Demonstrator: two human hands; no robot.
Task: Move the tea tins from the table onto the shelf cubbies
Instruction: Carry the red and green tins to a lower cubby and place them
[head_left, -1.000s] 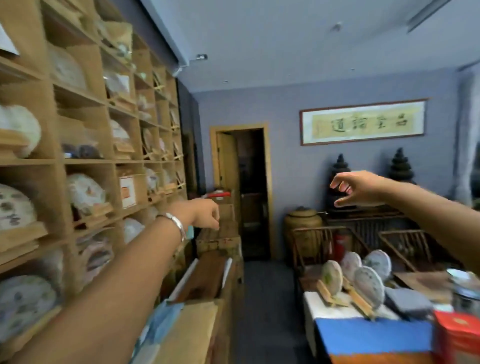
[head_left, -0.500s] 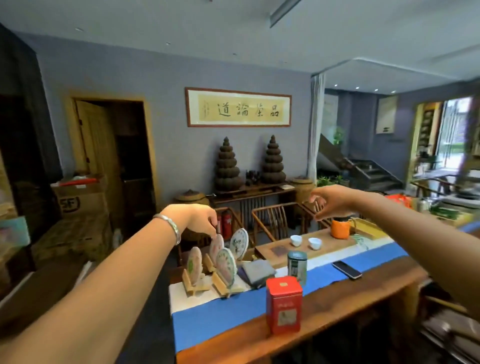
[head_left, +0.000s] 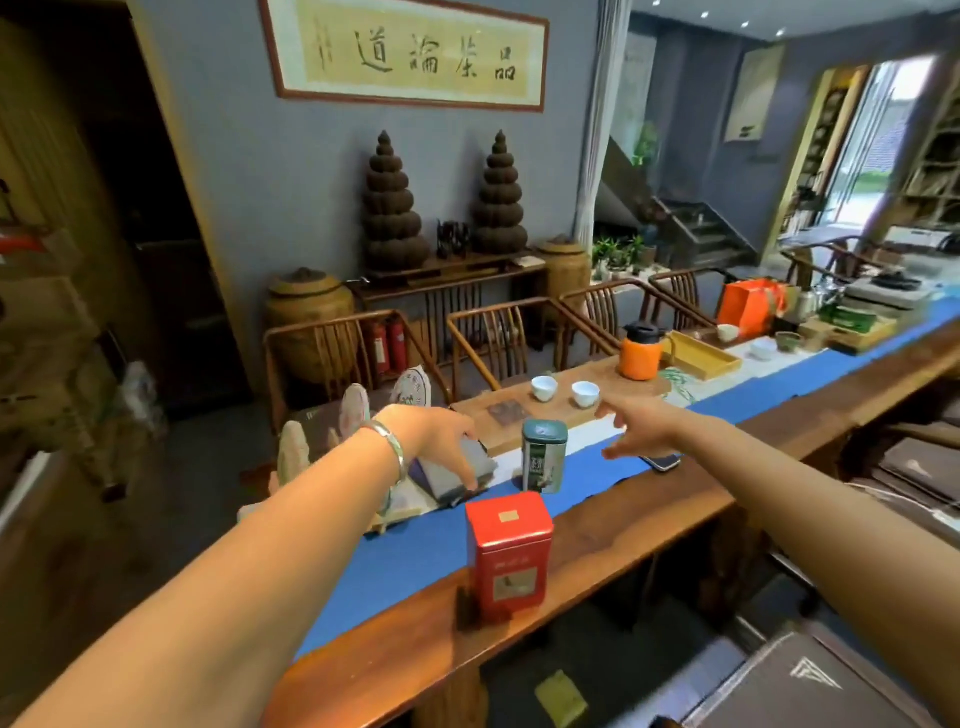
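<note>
A red tea tin (head_left: 508, 555) stands upright on the wooden table (head_left: 649, 512) near its front edge. Behind it a green tea tin (head_left: 544, 455) stands on the blue runner (head_left: 415, 551). My left hand (head_left: 441, 441) reaches out left of the green tin with fingers spread downward, holding nothing. My right hand (head_left: 641, 428) stretches out right of the green tin, fingers extended, empty. Both hands hover apart from the tins. The shelf cubbies are out of view.
A grey box (head_left: 457, 470) and tea cakes on stands (head_left: 353, 410) lie under my left hand. A phone (head_left: 662, 461), two white cups (head_left: 563, 389), an orange jug (head_left: 641, 351) and a yellow tray (head_left: 698, 356) sit further along. Wooden chairs (head_left: 498, 338) stand behind the table.
My view has swung from the shelf wall to the table and come closer. Both hands have dropped from chest height toward the green tin, and their fingers have spread.
</note>
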